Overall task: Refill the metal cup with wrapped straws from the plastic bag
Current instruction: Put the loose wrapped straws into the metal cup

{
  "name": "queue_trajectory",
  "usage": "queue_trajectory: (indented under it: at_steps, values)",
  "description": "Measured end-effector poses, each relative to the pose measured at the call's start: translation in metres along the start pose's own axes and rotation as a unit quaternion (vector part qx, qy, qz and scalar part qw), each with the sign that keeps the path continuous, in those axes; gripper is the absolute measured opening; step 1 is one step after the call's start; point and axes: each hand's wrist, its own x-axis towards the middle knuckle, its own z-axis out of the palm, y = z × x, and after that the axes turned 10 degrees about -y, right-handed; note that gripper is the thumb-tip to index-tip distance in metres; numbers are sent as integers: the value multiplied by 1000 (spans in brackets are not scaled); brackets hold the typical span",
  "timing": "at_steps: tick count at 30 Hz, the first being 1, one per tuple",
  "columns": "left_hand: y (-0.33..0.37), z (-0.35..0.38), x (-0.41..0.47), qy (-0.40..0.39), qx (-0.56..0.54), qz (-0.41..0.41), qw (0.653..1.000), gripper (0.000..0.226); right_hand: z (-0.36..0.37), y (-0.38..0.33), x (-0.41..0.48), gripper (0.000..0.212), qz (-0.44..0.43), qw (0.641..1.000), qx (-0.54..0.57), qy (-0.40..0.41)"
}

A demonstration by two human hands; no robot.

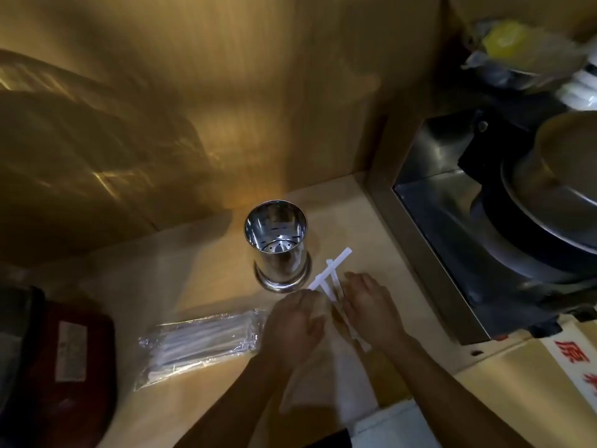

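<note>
A shiny metal cup (279, 250) stands upright on the wooden counter, with nothing in it and a perforated bottom showing. Just in front and right of it, my left hand (295, 321) and my right hand (371, 308) together hold a small bunch of white wrapped straws (329, 274). The straw ends fan out unevenly toward the cup's base. A clear plastic bag (200, 339) with more wrapped straws lies flat to the left of my left hand.
A dark red case (69, 354) lies at the counter's near left. On the right, a steel-lined recess holds a machine with a large metal pot (562, 176). A wooden wall (226, 92) rises behind the cup. Bagged items (517, 46) sit at upper right.
</note>
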Motion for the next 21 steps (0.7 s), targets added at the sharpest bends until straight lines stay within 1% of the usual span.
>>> queue_trajectory:
  at_steps: [2, 4, 6, 8, 11, 15, 19, 21]
  values:
    - [-3, 17, 1, -27, 30, 0, 999, 43, 6, 2, 2, 28, 25, 999, 32, -10]
    - [-5, 33, -5, -57, 58, -19, 996, 47, 14, 3, 2, 27, 47, 997, 59, -25]
    - [-11, 45, -9, -56, 83, -22, 995, 47, 21, 5, 4, 26, 67, 993, 92, -35]
    - [-13, 52, -12, -36, 120, -20, 992, 50, 24, 6, 7, 25, 83, 988, 117, -48]
    - [-13, 55, -14, -41, 159, -16, 986, 51, 29, 9, 11, 25, 108, 984, 119, -74]
    - [-16, 59, -14, -44, 160, -21, 986, 52, 31, 10, 18, 26, 131, 982, 100, -87]
    - [-21, 64, -13, -51, 160, -32, 985, 56, 28, 13, 22, 25, 125, 976, 124, -130]
    - [-22, 65, -13, -48, 155, -31, 986, 59, 26, 15, 22, 23, 121, 973, 142, -139]
